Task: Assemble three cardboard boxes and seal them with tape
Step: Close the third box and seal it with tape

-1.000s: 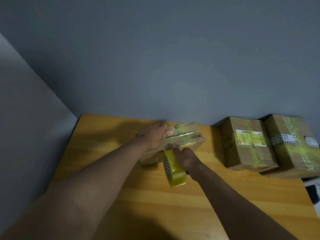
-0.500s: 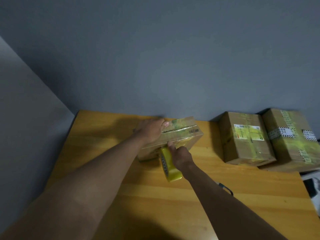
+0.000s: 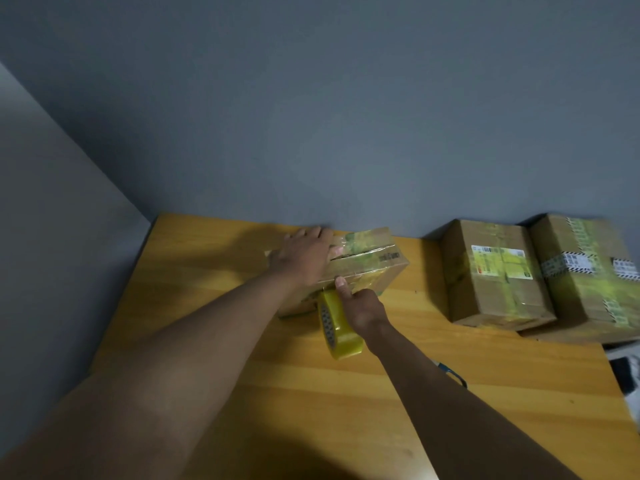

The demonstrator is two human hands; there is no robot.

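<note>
Head view: small box (image 3: 349, 268) sits at the table's (image 3: 221, 265) far edge, against the wall, long axis running left-right. Left hand (image 3: 304, 259) lies flat on its top, fingers straight, pressing it down. Right hand (image 3: 360, 306) grips the yellow tape roll (image 3: 337, 325) hard against the box's near face, thumb up on the near top edge. Roll stands on edge, just below the box top. Two taped boxes (image 3: 498, 271) stand at the far right corner. Likely the third box's seal.
</note>
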